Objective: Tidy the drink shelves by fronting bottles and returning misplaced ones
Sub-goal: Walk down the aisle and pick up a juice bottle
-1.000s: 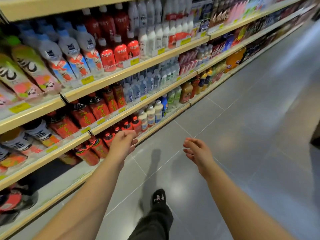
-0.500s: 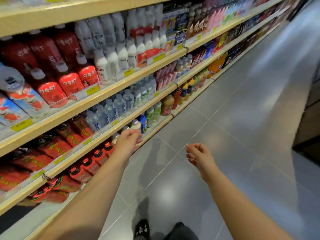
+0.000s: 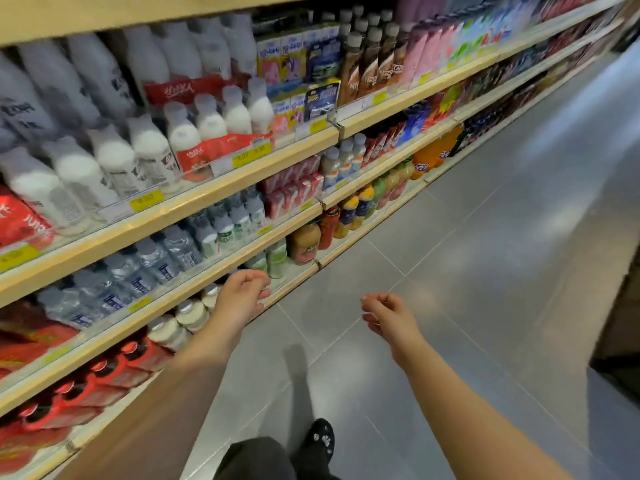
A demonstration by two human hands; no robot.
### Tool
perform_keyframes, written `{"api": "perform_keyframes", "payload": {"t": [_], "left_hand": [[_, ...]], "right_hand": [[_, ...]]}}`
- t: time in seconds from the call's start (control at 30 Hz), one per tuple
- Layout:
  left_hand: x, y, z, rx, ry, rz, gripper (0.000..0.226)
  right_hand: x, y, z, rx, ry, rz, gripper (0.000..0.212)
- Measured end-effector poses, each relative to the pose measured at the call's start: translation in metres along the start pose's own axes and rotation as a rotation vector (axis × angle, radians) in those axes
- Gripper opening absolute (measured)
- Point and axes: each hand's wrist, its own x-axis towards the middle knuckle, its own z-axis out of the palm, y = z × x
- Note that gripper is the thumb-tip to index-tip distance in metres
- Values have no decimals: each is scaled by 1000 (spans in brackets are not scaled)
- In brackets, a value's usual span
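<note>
1. The person has walked on down the aisle since a moment ago. The red-labelled bottles that filled the upper left have slid to the far left edge, and white milk bottles (image 3: 207,119) now crowd that level.
2. The left hand (image 3: 242,299) hangs in front of the bottom shelf (image 3: 294,282), at its wooden lip, with fingers loosely curled and nothing in them. Half a second back it was level with a small white bottle and a blue one. Now it sits just short of the pale green bottles (image 3: 277,258) and does not touch them.
3. The right hand (image 3: 391,317) is out over the grey floor tiles (image 3: 485,271), well apart from the shelving. Its fingers are loosely curled and it holds nothing — the same slack pose as before.
4. Every drink I can see stands on the shelves:
   - The clear water bottles (image 3: 152,258) are on the level above the left wrist.
   - The white-capped bottles (image 3: 190,317) and red-capped bottles (image 3: 104,372) are on the bottom shelf beside the left forearm.
   - A brown juice bottle (image 3: 304,242) stands just past the green ones.
   - The orange soda bottles (image 3: 433,154) are farther down the aisle.
5. A black shoe (image 3: 320,441) shows on the tiles between the two arms — it has come forward since the last look.
6. The labels are too smeared to read.
</note>
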Motion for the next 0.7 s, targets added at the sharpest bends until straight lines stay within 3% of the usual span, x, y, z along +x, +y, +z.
{"api": "perform_keyframes", "payload": {"t": [0.27, 0.7], "left_hand": [[92, 21, 62, -74, 146, -143, 10], [263, 38, 173, 13, 185, -294, 8]], "right_hand": [[145, -47, -18, -149, -162, 64, 15], [346, -83, -40, -273, -265, 132, 19]]}}
